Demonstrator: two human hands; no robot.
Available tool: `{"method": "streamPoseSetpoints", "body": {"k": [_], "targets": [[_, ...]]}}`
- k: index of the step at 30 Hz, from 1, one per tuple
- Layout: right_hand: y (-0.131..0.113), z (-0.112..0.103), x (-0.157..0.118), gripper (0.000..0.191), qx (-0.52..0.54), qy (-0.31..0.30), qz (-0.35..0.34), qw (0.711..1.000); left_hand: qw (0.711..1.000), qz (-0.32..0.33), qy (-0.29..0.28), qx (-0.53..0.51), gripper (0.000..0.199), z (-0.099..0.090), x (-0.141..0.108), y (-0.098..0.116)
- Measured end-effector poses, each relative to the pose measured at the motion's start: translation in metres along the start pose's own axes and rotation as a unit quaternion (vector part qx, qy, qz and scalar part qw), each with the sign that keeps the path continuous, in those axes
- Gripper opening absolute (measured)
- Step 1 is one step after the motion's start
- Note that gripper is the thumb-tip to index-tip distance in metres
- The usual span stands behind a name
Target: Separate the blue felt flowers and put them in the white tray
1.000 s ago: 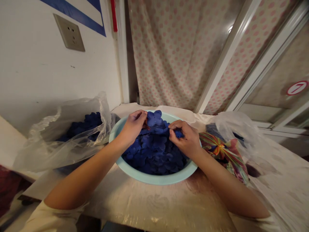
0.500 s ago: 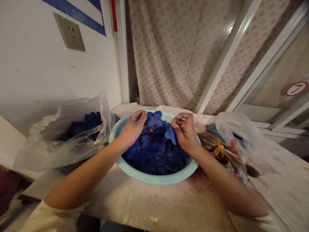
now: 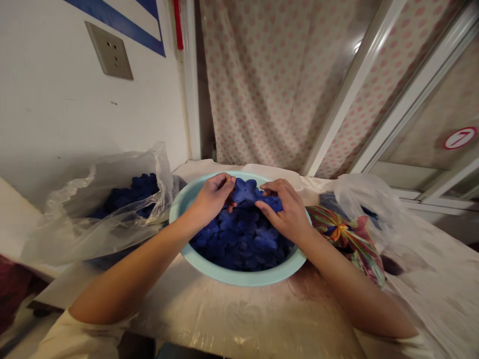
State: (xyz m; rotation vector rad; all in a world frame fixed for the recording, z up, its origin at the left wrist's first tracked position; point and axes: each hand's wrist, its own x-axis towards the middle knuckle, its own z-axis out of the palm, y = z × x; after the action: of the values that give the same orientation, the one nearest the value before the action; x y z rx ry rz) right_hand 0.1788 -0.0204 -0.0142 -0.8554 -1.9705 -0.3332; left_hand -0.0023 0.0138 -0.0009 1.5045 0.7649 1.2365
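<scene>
left hand pinches narrow on blue petals, right hand lies half open on them, inside turquoise basin

White wall, curtain, probably glass door

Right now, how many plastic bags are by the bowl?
2: a clear bag left of the turquoise bowl, and a whitish bag right of it. Others may be hidden.
</scene>
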Motion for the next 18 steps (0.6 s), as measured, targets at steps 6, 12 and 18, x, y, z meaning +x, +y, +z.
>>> {"method": "streamPoseSetpoints", "body": {"k": [6,12,18], "targets": [[-0.0032,-0.0034,-0.0002,0.028,-0.153,0.014,-0.160,0.975,0.998,-0.050,-0.013,-0.047,0.023,0.0025,-0.0022,0.0056],[-0.0083,-0.0040,-0.0004,0.018,-0.183,0.028,-0.198,0.962,0.995,-0.067,-0.029,-0.067,0.019,0.0015,-0.0022,0.0059],[-0.0031,0.0003,-0.0017,0.014,-0.079,0.040,-0.150,0.985,0.980,-0.059,-0.131,-0.140,0.011,-0.0017,-0.0022,0.0026]]}}
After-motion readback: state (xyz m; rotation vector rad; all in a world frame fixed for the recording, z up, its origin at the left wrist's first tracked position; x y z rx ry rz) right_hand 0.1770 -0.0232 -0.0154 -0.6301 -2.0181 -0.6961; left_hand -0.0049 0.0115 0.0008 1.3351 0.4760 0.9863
